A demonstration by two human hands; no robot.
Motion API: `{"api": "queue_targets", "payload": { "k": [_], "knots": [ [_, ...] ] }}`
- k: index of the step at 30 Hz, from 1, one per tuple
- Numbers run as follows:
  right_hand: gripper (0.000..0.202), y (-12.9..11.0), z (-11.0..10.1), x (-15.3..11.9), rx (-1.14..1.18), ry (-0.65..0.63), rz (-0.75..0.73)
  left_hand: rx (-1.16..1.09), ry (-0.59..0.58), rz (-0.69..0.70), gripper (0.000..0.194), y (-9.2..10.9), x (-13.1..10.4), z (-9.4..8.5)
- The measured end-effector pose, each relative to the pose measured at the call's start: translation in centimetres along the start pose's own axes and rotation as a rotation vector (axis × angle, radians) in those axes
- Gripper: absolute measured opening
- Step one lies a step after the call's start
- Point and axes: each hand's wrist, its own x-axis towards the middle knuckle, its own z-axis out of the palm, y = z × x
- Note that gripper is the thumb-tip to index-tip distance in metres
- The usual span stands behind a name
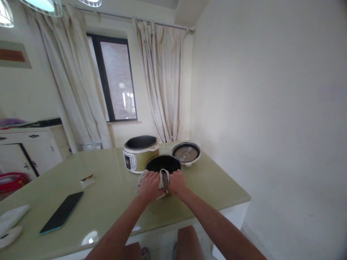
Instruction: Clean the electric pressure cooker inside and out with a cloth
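Observation:
A black inner pot stands at the near side of the rice cooker, its mouth facing up and tilted slightly toward me. A light cloth with a grey patch is bunched over the pot's near rim. My left hand is closed on the cloth at the pot's near left. My right hand is closed beside it at the near right, gripping the cloth against the rim. The fingertips of both hands are hidden. Behind the pot is the white and yellow-green rice cooker, without its lid. The round lid lies upside down to the right.
On the green tabletop a dark phone lies to the left, with a small clear packet beyond it. White objects sit at the far left. A wall runs along the right side.

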Motion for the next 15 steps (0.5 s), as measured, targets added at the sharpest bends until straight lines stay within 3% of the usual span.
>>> {"api": "queue_targets", "payload": {
  "k": [3, 6, 8, 10, 12, 15],
  "knots": [
    [0.036, 0.0, -0.4, -0.2, 0.010, -0.039, -0.012, -0.002, -0.036, -0.031, 0.029, 1.4, 0.3, -0.4],
    [0.033, 1.7, -1.4, -0.5, 0.054, -0.069, -0.136, -0.030, -0.138, 0.048, 0.029, 0.5, 0.6, -1.2],
    [0.033, 2.9, -2.5, -0.6, 0.145, -0.005, -0.217, -0.027, -0.185, 0.060, 0.030, 0.1, 0.8, -1.8],
    [0.036, 3.1, -3.7, -0.5, 0.270, 0.142, -0.228, -0.015, -0.210, 0.040, 0.031, 0.4, 1.1, -2.1],
    [0.038, 1.9, -4.7, -0.4, 0.368, 0.251, -0.236, -0.020, -0.232, -0.007, 0.034, 0.9, 1.4, -2.3],
    [0.063, -1.5, -4.8, 0.0, 0.386, 0.200, -0.297, -0.190, -0.313, -0.018, 0.032, 0.6, 2.2, -2.9]
  ]
}}
